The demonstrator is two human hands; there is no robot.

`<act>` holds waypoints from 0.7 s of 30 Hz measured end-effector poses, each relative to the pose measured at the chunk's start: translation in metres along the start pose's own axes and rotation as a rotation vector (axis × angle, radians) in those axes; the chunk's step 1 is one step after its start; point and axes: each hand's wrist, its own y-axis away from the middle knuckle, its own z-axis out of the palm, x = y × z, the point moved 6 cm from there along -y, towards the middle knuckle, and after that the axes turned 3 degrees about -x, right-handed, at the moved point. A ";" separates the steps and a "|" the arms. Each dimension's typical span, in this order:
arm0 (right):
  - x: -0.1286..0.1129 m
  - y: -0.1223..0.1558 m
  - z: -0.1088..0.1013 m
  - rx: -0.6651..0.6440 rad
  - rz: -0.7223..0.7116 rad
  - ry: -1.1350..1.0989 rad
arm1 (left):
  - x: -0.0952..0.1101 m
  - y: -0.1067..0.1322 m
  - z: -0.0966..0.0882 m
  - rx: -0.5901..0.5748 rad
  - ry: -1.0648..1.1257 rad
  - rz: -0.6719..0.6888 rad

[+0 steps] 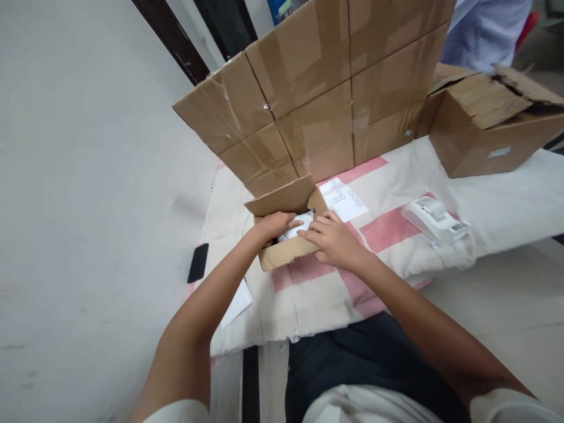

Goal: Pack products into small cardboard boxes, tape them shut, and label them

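A small open cardboard box (288, 258) sits on the cloth in front of me, its flaps raised. Inside it lies a white, wrapped-looking packet (296, 230), partly covered by my fingers; I cannot make out what it contains. From the left side, my left hand (277, 224) reaches into the box with its fingers curled on the packet. My right hand (329, 238) comes over the right side of the box, its fingertips bent onto the packet's right end.
Behind the box stands a tall taped cardboard panel (315, 126). A printed paper sheet (346, 201) and a white tape dispenser (436, 220) lie to the right, with a larger carton (480, 141) beyond. At left are a black phone (198, 262) and white paper (238, 302). A person's clothing (484, 32) shows behind.
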 end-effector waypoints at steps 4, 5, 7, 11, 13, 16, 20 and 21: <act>0.003 -0.003 -0.005 -0.089 0.079 0.014 | 0.018 0.021 -0.008 0.140 -0.227 -0.143; 0.005 -0.003 -0.009 -0.101 0.097 0.018 | 0.023 0.033 -0.013 0.179 -0.263 -0.159; 0.014 -0.004 -0.015 -0.083 0.124 0.003 | 0.026 0.059 -0.022 0.257 -0.300 -0.161; 0.046 -0.005 -0.018 0.064 0.197 -0.214 | 0.007 0.100 -0.026 0.437 -0.166 -0.051; 0.059 -0.007 -0.011 0.147 0.199 -0.424 | -0.005 0.109 -0.007 0.337 0.009 0.134; 0.069 -0.005 0.002 0.308 0.313 -0.633 | -0.021 0.125 0.004 0.346 0.304 0.358; 0.072 0.000 0.020 0.480 0.635 -0.703 | -0.049 0.144 -0.026 0.783 0.357 0.130; 0.071 -0.001 0.024 0.481 0.682 -0.701 | -0.051 0.142 -0.030 0.769 0.320 0.028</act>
